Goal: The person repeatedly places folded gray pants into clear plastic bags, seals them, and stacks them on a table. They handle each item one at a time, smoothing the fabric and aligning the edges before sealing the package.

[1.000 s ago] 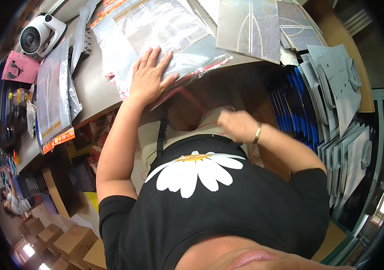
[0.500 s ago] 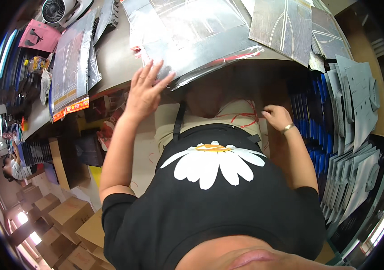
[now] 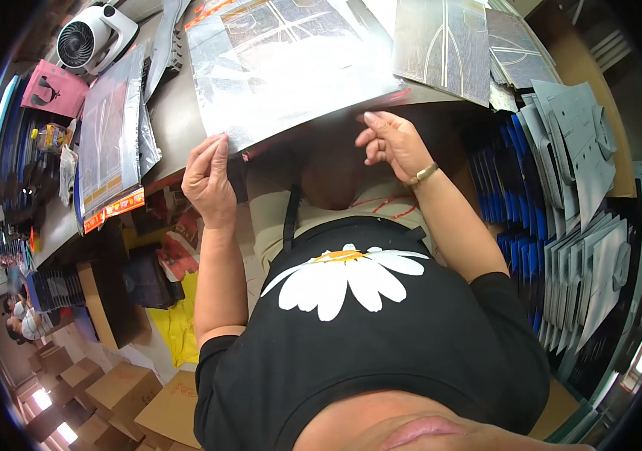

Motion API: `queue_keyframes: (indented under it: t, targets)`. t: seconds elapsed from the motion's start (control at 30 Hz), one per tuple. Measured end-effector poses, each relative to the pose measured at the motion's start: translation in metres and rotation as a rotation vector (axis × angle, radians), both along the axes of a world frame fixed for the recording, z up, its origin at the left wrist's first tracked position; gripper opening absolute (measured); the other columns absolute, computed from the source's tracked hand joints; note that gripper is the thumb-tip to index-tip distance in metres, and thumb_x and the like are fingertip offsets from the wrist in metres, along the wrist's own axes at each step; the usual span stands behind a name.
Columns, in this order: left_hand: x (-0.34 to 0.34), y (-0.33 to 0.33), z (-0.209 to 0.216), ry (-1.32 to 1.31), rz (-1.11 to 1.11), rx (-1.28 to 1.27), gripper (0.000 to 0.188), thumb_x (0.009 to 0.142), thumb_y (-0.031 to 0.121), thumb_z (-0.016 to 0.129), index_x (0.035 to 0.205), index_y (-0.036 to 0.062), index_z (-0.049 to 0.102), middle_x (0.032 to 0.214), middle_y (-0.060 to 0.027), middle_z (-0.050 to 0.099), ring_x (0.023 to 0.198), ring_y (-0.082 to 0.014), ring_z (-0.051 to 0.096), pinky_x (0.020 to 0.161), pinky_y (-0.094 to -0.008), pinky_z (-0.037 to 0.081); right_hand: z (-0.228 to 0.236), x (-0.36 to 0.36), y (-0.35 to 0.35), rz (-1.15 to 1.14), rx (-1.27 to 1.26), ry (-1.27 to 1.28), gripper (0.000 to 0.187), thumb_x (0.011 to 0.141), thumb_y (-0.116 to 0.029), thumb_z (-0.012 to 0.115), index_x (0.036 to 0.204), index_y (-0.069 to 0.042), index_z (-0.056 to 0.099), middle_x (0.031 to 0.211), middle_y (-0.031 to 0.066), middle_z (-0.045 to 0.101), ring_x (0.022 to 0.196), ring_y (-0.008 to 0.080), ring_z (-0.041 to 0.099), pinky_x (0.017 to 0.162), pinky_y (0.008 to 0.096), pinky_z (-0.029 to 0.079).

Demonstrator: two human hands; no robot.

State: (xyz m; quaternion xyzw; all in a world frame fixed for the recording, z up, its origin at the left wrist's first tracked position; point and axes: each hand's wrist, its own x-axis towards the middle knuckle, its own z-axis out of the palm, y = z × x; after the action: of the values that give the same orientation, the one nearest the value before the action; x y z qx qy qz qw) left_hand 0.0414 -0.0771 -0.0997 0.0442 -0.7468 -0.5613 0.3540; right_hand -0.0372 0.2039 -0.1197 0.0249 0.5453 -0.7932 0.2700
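Observation:
A clear, shiny plastic sleeve (image 3: 261,105) with a grey printed sheet inside lies on the table in front of me, its near edge at the table's front. At that sleeve's near left corner, my left hand (image 3: 212,180) is closed, thumb and fingers pinching the plastic edge. My right hand (image 3: 397,146), a bracelet (image 3: 422,174) at its wrist, hovers just off the table's front edge below the sleeve's right part. Its fingers are loosely curled and apart, and I see nothing in them. A red strip (image 3: 388,99) runs along the sleeve's near right edge.
More printed sheets (image 3: 441,52) lie at the right of the table, and a sleeved stack (image 3: 110,128) at the left by a white fan (image 3: 84,37) and a pink bag (image 3: 54,89). Grey and blue folders (image 3: 576,143) stand at my right. Cartons (image 3: 125,391) fill the lower left.
My left hand has gone from spread fingers over the sleeve to a pinch at its corner. The right hand has come up and left toward the table edge. The sleeve now lies squarer, further left.

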Motion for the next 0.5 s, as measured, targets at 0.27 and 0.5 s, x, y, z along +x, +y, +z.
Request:
queue_keyframes:
  t: [0.27,0.5]
  targets:
    - [0.005,-0.014,-0.001,-0.089,0.032,0.119,0.007,0.083,0.002,0.067,0.089,0.0012,0.071,0.091,-0.0049,0.067,0.083,-0.0116,0.060,0.076,-0.0237,0.048,-0.002,-0.044,-0.017,-0.105,-0.214,0.060,0.019,0.095,-0.022,0.051,0.097,-0.004,0.056,0.080,0.0139,0.066,0.058,0.0158,0.059,0.052,0.0316,0.049]
    - [0.006,-0.028,-0.017,-0.175,0.207,-0.593,0.046,0.079,-0.008,0.055,0.123,0.0046,0.059,0.133,-0.0190,0.044,0.112,-0.0305,0.051,0.093,-0.0385,0.045,0.049,-0.040,-0.044,-0.174,-0.058,0.342,0.024,0.093,-0.014,0.043,0.089,0.007,0.055,0.067,0.0195,0.064,0.040,0.0188,0.054,0.038,0.0272,0.044]
